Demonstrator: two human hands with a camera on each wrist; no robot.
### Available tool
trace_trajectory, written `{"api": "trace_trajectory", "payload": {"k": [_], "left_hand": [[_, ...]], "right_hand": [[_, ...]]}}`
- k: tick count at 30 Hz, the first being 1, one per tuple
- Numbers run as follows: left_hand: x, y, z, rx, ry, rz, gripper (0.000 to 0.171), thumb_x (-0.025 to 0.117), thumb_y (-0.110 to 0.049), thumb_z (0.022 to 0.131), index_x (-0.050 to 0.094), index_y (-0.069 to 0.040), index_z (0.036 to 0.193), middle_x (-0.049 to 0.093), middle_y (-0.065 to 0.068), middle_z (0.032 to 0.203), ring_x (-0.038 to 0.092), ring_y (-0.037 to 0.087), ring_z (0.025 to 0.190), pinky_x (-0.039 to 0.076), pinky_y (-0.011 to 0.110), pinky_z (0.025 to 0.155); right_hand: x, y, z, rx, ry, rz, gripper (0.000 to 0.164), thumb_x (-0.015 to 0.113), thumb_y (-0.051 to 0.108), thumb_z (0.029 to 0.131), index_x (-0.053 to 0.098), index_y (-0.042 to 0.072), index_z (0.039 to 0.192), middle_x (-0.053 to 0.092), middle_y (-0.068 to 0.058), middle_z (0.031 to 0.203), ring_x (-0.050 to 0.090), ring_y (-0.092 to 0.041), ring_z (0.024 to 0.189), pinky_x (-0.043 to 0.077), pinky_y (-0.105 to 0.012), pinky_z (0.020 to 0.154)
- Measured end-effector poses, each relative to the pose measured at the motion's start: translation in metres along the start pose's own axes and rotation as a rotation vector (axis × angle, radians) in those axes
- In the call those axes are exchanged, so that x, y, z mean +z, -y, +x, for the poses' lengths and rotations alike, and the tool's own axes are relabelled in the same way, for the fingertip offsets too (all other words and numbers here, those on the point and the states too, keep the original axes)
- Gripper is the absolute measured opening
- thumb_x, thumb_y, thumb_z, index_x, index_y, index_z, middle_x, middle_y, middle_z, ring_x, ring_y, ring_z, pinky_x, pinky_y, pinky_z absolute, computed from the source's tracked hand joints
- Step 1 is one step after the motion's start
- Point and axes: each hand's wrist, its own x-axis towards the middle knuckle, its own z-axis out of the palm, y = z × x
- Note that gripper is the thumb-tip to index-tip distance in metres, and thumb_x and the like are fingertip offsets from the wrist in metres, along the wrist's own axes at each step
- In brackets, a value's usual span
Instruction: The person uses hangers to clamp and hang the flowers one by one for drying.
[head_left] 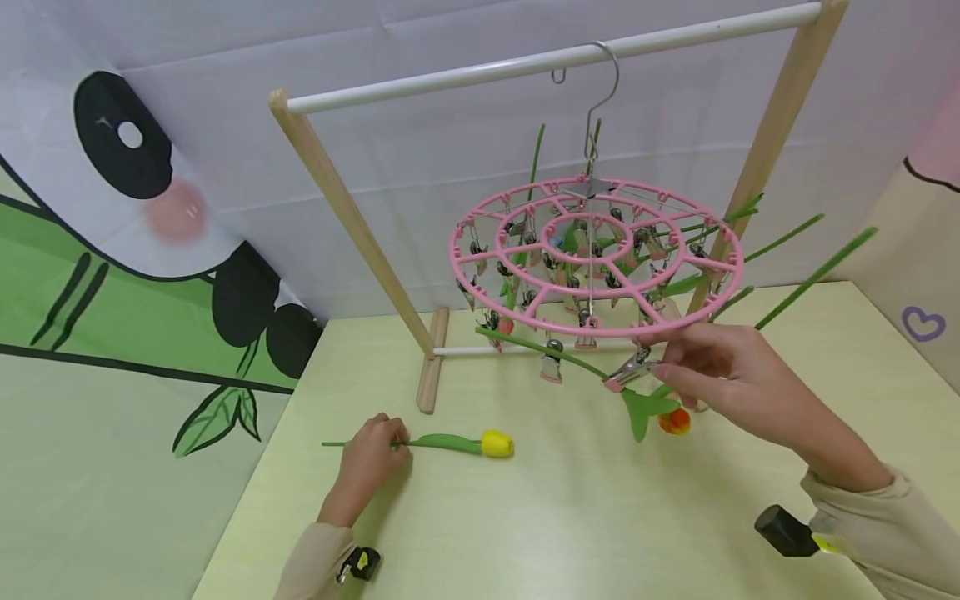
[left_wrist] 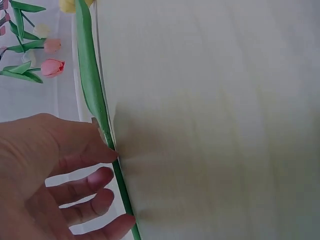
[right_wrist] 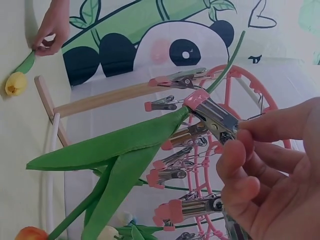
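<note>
On the table, my left hand [head_left: 372, 450] pinches the thin green stem of a yellow tulip [head_left: 497, 443] lying flat. The left wrist view shows thumb and fingertips along that stem [left_wrist: 125, 192], below its long leaf [left_wrist: 90, 65]. At the front rim of a round pink hanging rack [head_left: 738, 254], my right hand [head_left: 738, 387] pinches the handles of a metal clip [right_wrist: 215, 112] with pink tips. The clip's jaws lie at the stem of an orange tulip [head_left: 675, 421], whose broad green leaves [right_wrist: 110, 142] hang below.
The rack's wire hook [head_left: 617, 79] hangs from a white bar [head_left: 465, 78] on a wooden stand [head_left: 352, 212]. Several clips dangle from the rack, some with tulips, including a pink tulip [left_wrist: 52, 67]. Stems stick out at the rack's right. Behind is a panda-print cloth [head_left: 247, 150].
</note>
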Motion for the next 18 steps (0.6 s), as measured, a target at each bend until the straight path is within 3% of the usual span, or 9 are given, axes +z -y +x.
{"api": "trace_trajectory", "payload": {"k": [5,12,18], "left_hand": [[0.0007,0.0013,0.0013,-0.010,0.011,0.023,0.011,0.068,-0.003,0.071,0.064,-0.013,0.072,0.053,-0.004,0.071,0.049,0.013,0.063,0.043,0.030,0.047],[0.0017,0.0033,0.0021,0.013,-0.004,0.025,0.013,0.070,-0.003,0.070,0.063,-0.014,0.071,0.054,-0.004,0.071,0.049,0.015,0.068,0.043,0.032,0.048],[0.0024,0.0049,0.0041,0.003,0.014,0.022,0.010,0.072,-0.007,0.071,0.066,-0.014,0.073,0.055,-0.005,0.072,0.048,0.015,0.071,0.045,0.031,0.051]], "right_hand": [[0.0028,0.0018,0.0000,0.004,-0.011,0.003,0.029,0.061,-0.002,0.089,0.063,0.008,0.116,0.058,-0.007,0.076,0.055,-0.018,0.054,0.046,-0.027,0.044],[0.0072,0.0026,-0.0018,-0.011,-0.018,-0.009,0.013,0.060,-0.003,0.089,0.062,0.008,0.095,0.061,0.000,0.071,0.054,-0.015,0.053,0.044,-0.027,0.042],[0.0081,0.0044,-0.0046,0.012,-0.002,-0.004,0.031,0.058,-0.001,0.091,0.060,0.011,0.119,0.062,-0.001,0.074,0.057,-0.015,0.058,0.045,-0.027,0.046]]}}
